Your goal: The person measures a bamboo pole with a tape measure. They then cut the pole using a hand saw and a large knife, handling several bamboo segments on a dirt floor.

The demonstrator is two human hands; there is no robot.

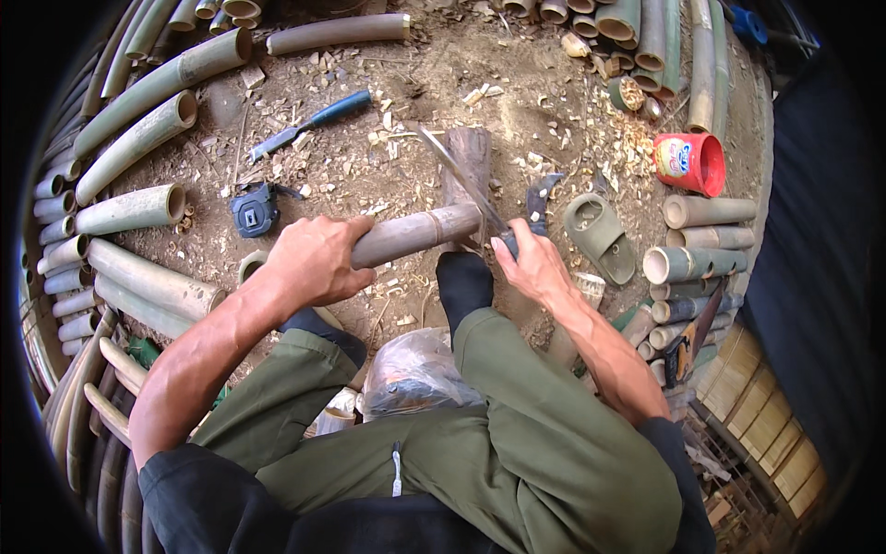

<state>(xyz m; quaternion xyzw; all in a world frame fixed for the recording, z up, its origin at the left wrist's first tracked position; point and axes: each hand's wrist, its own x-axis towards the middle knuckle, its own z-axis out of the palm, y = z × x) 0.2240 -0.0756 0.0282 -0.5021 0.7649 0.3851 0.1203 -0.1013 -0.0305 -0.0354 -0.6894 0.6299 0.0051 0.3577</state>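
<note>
My left hand (318, 258) is wrapped round a brownish bamboo section (411, 238), which points to the right with its far end near a short wooden block (471, 152) on the ground. My right hand (532, 268) is closed on the handle end of a long-bladed knife (459, 177). Its narrow blade slants up and to the left, passing over the block just beyond the bamboo's right end. Whether the edge touches the bamboo I cannot tell. My fingers hide most of the knife's handle. A dark sock (464, 282) covers my foot below the bamboo's end.
A blue-handled chisel (314, 125) and a tape measure (254, 210) lie at left. Right of the block are a dark curved tool (542, 197), a sandal (602, 240) and a red tub (706, 166). Bamboo lengths (134, 210) flank both sides; a handsaw (685, 349) rests at right.
</note>
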